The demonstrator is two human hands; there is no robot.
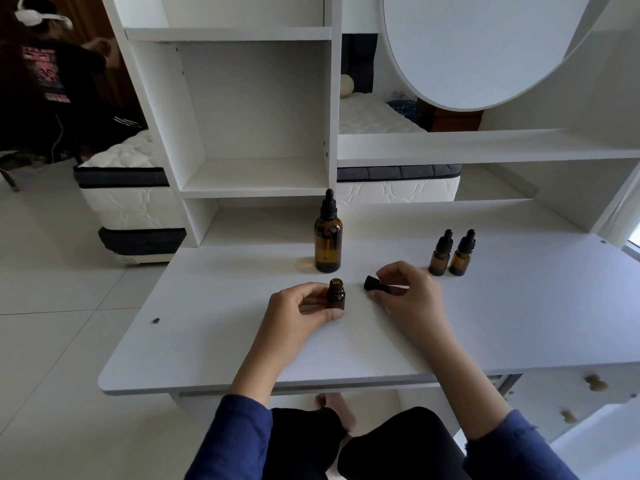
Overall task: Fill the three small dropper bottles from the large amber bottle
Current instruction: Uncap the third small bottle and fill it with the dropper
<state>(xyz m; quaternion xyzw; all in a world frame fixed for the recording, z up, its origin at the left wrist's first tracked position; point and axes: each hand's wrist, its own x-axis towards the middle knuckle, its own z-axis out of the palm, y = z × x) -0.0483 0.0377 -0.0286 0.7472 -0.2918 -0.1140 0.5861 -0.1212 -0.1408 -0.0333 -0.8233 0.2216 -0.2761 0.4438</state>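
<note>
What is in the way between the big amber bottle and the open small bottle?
Nothing visible. The large amber bottle stands just behind the open small bottle held by the left hand, bare tabletop between them. Its dropper cap is on.

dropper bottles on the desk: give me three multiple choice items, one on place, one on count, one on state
1. Where do the two capped small bottles stand relative to the large amber bottle?
A on its right
B on its left
C straight behind it

2. How many small bottles have their cap on?
A one
B two
C three

3. The small bottle that the left hand holds is:
A capped
B lying down
C open and upright

Key:
1 A, they stand side by side on the desk to its right.
2 B, the third one's dropper cap is in the right hand.
3 C, its mouth is bare and points up.
</note>
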